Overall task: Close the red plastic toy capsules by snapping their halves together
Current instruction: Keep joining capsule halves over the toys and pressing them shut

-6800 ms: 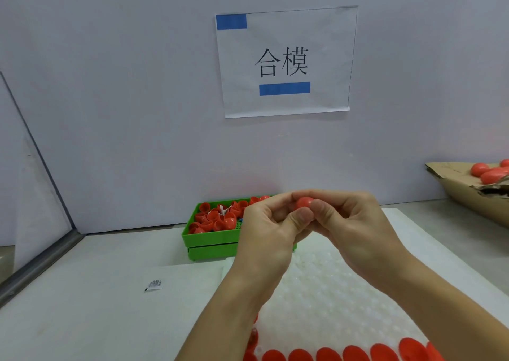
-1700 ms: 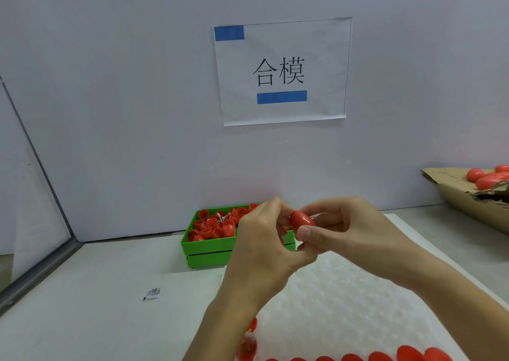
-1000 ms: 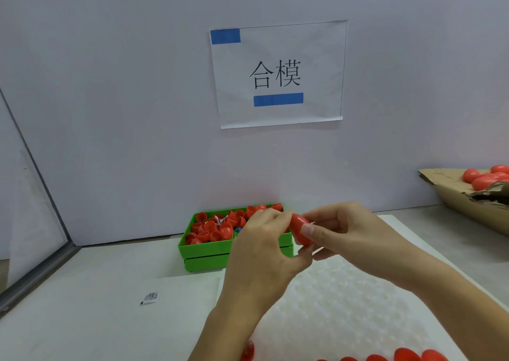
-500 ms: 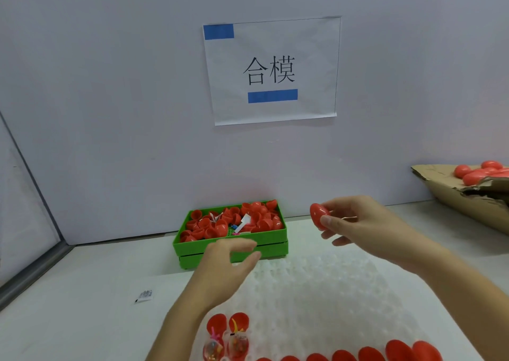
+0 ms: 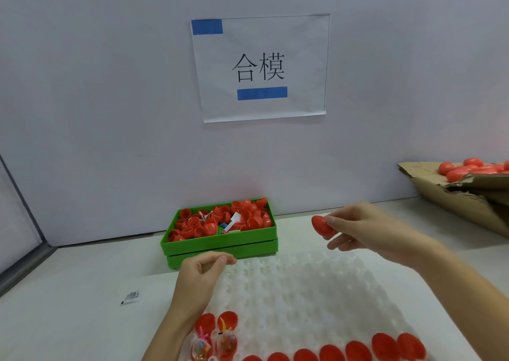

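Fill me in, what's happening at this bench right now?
A person is closing red toy capsules by hand. The right hand pinches a closed capsule above the white dimpled tray. The left hand hovers empty near two open capsules. Loose halves fill the green bin; finished capsules sit in the cardboard box.

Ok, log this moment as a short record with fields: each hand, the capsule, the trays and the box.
right hand: pinches closed red capsule, held in the air
left hand: holds nothing, fingers loosely curled, above white tray
green tray: red capsule halves
white tray near edge: row of red capsules, two open ones at left
cardboard box: closed red capsules
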{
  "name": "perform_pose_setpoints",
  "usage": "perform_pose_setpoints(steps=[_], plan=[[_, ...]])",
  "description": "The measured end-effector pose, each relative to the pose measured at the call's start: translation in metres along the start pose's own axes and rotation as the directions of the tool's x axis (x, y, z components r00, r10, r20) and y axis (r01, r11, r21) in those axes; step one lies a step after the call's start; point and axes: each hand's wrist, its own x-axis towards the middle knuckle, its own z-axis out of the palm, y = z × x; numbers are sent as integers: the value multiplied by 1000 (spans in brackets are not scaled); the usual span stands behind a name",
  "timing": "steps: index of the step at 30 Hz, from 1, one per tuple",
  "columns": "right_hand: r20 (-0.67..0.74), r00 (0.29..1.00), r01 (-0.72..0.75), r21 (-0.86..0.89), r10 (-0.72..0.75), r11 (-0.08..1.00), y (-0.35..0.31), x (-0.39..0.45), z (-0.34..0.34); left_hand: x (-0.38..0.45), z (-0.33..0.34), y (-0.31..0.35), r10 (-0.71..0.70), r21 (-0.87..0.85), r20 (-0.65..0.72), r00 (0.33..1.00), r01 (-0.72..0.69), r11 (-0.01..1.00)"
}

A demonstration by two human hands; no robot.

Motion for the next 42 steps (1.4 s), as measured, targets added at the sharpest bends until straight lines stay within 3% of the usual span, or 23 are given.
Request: perform_pose_setpoints(steps=[5,7,9,11,14,16,18,20,24,30,36,39,42], plan=[[64,996,-70,146,61,987,12,4,1,1,1,-2,22,18,5,1000,-22,1000],[30,996,-85,297,80,951,16,10,1,0,1,-2,26,18,4,1000,-26,999],[-73,993,-38,557,94,830,12,20,-9,1,1,-3,32,17,0,999,-32,999],[-270,957,144,754,102,641,-3,35,-34,1,1,-3,40,23,-9,999,-40,999],[-562,809,425,764,175,486,-26,56,-97,2,2,-4,58,40,-20,998,-57,998],[-565,769,356,768,300,533,-19,59,-124,3,3,-5,62,55,-18,998,-61,997],[-561,743,187,697,365,692,4,54,-118,3,3,-6,65,61,-16,998,-64,996],[-594,733,104,582,333,807,34,47,-91,3,4,-5,66,66,-11,998,-65,996],[-689,709,109,321,153,941,95,25,-42,2,4,-2,54,60,-12,998,-54,997],[-721,693,79,64,-9,995,123,19,-27,-2,5,4,47,78,-17,999,-46,996],[-681,731,67,18,-37,998,128,22,-27,0,2,0,31,25,-13,999,-31,999],[-666,745,55,-7,-46,998,126,22,-27,2,-2,-8,-51,-162,-70,996,39,986],[-666,742,82,-23,-77,996,121,17,-24,4,-6,-16,-181,-424,-135,974,108,899]])
